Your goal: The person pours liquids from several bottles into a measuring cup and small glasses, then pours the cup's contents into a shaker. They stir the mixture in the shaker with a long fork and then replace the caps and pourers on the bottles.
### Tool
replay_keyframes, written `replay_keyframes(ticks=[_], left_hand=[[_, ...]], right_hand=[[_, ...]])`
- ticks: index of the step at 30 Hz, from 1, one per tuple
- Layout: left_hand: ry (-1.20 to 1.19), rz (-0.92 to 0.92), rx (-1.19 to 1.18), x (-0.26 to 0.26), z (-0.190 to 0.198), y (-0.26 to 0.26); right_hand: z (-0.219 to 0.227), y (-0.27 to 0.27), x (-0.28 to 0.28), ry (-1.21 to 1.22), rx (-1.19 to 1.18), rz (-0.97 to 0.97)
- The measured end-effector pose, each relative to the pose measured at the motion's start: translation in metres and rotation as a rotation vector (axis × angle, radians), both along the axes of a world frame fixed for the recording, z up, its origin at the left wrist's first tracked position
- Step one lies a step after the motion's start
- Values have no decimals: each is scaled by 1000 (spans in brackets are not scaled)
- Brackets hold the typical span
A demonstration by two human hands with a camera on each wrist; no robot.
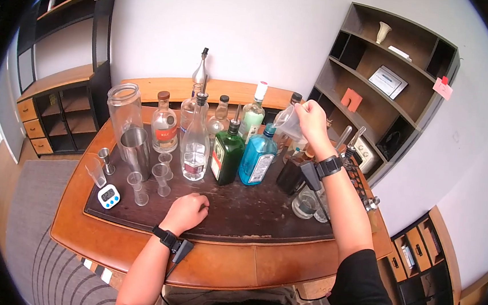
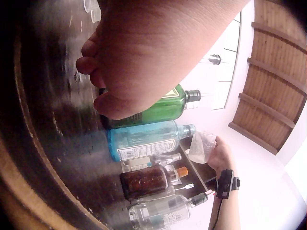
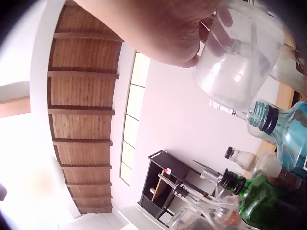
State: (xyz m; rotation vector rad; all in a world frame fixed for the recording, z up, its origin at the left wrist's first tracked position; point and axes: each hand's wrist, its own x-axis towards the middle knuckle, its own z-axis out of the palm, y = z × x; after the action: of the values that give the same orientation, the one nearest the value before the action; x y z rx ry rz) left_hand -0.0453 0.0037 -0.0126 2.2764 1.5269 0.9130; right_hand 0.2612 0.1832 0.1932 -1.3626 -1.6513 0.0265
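Note:
My right hand (image 1: 313,123) grips a clear plastic cup (image 1: 288,121), raised beside the top of a blue glass bottle (image 1: 257,160). In the right wrist view the cup (image 3: 240,57) is tipped, its wide rim close to the bottle's uncapped threaded neck (image 3: 265,115). Little shows inside the cup apart from glare. My left hand (image 1: 186,212) rests on the dark tabletop with fingers loosely curled and nothing in them. Nearest to it stand a green bottle with a pourer (image 1: 227,158) and a clear pourer bottle (image 1: 196,151).
Several more bottles stand along the back. At left are a tall glass jar (image 1: 124,103), a metal shaker tin (image 1: 135,151), small cups (image 1: 138,189), a jigger (image 1: 105,161) and a white timer (image 1: 108,197). On the right are a brown bottle (image 1: 291,177) and a glass (image 1: 304,204).

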Motion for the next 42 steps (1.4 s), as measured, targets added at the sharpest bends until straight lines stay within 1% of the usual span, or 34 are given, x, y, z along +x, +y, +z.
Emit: replay_keyframes(ticks=[11,13,16,20,26,32,35,42], left_hand=[[-1,-4,-1,0,0,0],[5,-8,-5,0,0,1],[11,15,-67,1,6,-2],[13,15,-68,1,3,0],[8,8,-63,0,4,-1],[32,5,-56,0,4,-1],[27,12,-56,1,5,-2],[32,20,-52,1,7,-3]], right_hand=[[5,1,-3,-58,-33,-6],[3,3,-3,-48,28,7],[4,6,-2,-80,39,-2],[6,8,-2,-107,42,-6],[10,9,-5,-130,10,13],[13,15,-5,-182,27,5],[16,14,-6,-177,1,6],[23,13,-10,-247,-31,-16]])
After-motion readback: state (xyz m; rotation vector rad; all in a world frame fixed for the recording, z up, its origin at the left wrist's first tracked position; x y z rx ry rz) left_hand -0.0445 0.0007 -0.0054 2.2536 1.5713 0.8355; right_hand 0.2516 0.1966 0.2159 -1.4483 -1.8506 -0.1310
